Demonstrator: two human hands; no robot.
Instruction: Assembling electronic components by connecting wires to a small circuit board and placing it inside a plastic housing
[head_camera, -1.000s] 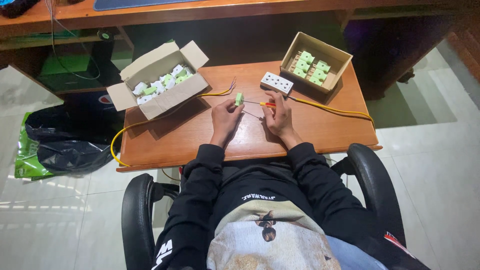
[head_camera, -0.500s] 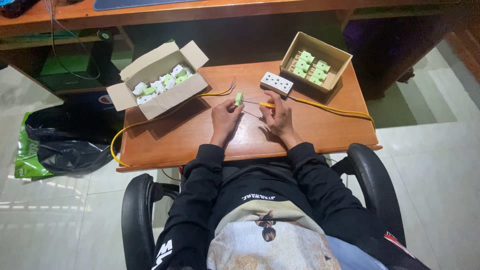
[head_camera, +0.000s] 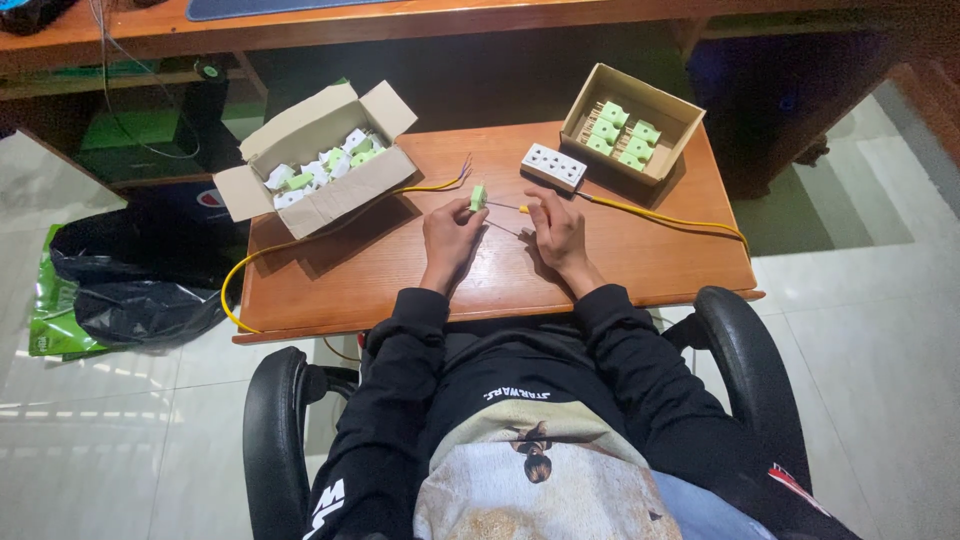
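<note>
left hand (head_camera: 450, 238) pinches the small green connector (head_camera: 478, 196) upright just above the table (head_camera: 400, 280), right hand (head_camera: 556, 230) closed on the yellow-handled screwdriver (head_camera: 505, 207) w/ tip at it — keep the tip square & connector steady, else it'll likely slip.

Open cardboard box (head_camera: 318, 160) of white and green parts at bench (head_camera: 400, 270) left. Smaller box (head_camera: 630, 125) of green parts at far right, white socket strip (head_camera: 553, 166) just beside it. Black bags (head_camera: 130, 275) on floor.
</note>
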